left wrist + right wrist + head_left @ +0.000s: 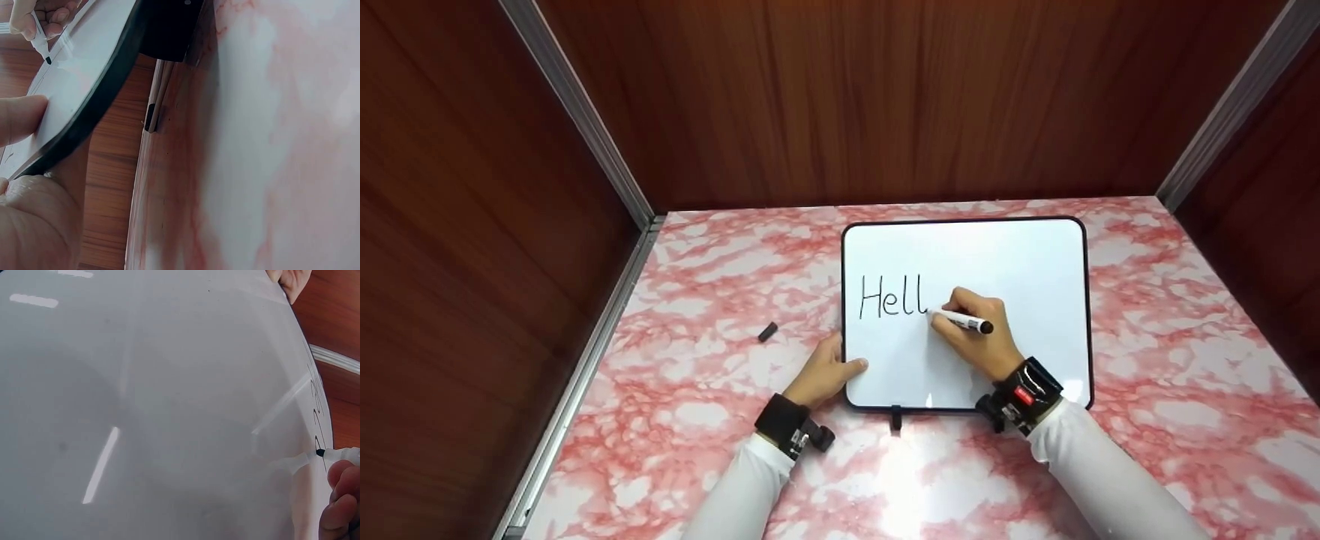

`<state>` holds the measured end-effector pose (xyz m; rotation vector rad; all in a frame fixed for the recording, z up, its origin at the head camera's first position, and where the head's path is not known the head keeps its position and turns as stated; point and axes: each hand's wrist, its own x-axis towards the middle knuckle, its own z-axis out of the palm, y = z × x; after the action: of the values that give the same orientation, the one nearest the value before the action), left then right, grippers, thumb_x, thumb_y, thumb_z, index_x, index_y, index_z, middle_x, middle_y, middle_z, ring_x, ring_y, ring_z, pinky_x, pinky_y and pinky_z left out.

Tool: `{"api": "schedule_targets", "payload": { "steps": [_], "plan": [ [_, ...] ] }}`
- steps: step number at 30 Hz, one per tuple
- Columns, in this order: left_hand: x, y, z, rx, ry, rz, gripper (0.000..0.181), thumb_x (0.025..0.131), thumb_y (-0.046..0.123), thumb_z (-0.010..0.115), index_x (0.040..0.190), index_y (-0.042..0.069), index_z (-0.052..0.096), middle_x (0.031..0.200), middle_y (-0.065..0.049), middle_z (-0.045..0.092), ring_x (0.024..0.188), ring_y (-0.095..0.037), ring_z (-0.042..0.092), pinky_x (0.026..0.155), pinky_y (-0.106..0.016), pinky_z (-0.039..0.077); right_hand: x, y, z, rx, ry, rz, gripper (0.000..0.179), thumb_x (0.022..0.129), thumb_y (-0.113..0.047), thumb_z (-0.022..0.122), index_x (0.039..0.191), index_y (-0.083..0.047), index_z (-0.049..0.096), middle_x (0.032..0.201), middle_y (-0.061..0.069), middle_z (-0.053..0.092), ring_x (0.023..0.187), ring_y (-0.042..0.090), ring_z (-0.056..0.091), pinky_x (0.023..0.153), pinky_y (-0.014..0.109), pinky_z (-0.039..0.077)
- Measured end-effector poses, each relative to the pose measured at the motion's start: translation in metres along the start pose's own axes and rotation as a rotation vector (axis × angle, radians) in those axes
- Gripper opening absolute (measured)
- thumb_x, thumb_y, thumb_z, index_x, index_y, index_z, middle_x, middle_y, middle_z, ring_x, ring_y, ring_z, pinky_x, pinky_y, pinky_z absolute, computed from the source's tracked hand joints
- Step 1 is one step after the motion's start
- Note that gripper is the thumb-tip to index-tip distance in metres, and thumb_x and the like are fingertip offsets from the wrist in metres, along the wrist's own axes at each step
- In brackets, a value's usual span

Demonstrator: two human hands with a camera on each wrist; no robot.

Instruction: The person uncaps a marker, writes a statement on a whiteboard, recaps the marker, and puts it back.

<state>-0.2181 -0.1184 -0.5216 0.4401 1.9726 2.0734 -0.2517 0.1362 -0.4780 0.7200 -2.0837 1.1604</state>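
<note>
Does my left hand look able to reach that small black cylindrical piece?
Probably yes: nothing lies between your left hand and the black piece, though that hand grips the white black-framed board.

head: above, facing forward-down | wrist views: close, oblique | shared: whiteboard [1012, 259]

The whiteboard [997, 255] bears the handwritten black letters "Hell" [891, 296], capital H first, on its left half at about mid-height. In the right wrist view the strokes run along the whiteboard's far edge, too slanted to read. A marker [966, 322] over the whiteboard's middle carries dark print, too small to make out. So do the red tag [1024, 394] above the whiteboard's lower right part and the left wristband [778, 420] beyond its lower left corner.
</note>
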Motion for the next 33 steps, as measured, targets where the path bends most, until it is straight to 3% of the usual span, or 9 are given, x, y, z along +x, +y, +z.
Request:
{"api": "schedule_targets", "payload": {
  "steps": [6, 17, 24, 33],
  "plan": [
    [0.006, -0.017, -0.004, -0.014, 0.007, 0.013, 0.046, 0.087, -0.011, 0.056, 0.131, -0.008, 0.048, 0.117, -0.023, 0.063, 0.103, -0.030, 0.064, 0.086, -0.039, 0.054, 0.000, 0.000, 0.000, -0.014, -0.030, 0.017, 0.020, 0.070, 0.000, 0.067, 0.064, -0.015, 0.055, 0.052, -0.013, 0.050, 0.043, 0.005, 0.039, 0.038, 0.020, 0.029],
    [0.006, -0.015, -0.004, 0.003, 0.013, -0.015, 0.045, 0.087, -0.012, 0.055, 0.132, -0.006, 0.049, 0.118, -0.022, 0.063, 0.102, -0.032, 0.065, 0.085, -0.040, 0.055, 0.003, 0.000, -0.004, 0.050, 0.014, 0.011, 0.020, 0.068, 0.005, 0.071, 0.067, -0.011, 0.058, 0.056, -0.007, 0.057, 0.045, 0.008, 0.045, 0.040, 0.018, 0.032],
    [0.007, -0.015, -0.004, 0.011, 0.013, -0.021, 0.045, 0.086, -0.014, 0.055, 0.131, -0.009, 0.048, 0.117, -0.025, 0.063, 0.102, -0.034, 0.064, 0.085, -0.041, 0.055, 0.009, 0.002, -0.008, 0.009, 0.035, 0.007, 0.017, 0.071, 0.001, 0.070, 0.069, -0.011, 0.058, 0.057, -0.007, 0.057, 0.047, 0.008, 0.045, 0.042, 0.017, 0.033],
    [0.006, -0.016, -0.003, 0.009, 0.022, 0.008, 0.043, 0.086, -0.011, 0.056, 0.128, -0.008, 0.050, 0.115, -0.020, 0.065, 0.101, -0.027, 0.064, 0.086, -0.038, 0.054, 0.011, 0.003, -0.007, -0.017, 0.031, -0.006, 0.015, 0.072, 0.000, 0.068, 0.069, -0.011, 0.058, 0.058, -0.009, 0.058, 0.048, 0.006, 0.046, 0.042, 0.017, 0.034]
  ]
}}
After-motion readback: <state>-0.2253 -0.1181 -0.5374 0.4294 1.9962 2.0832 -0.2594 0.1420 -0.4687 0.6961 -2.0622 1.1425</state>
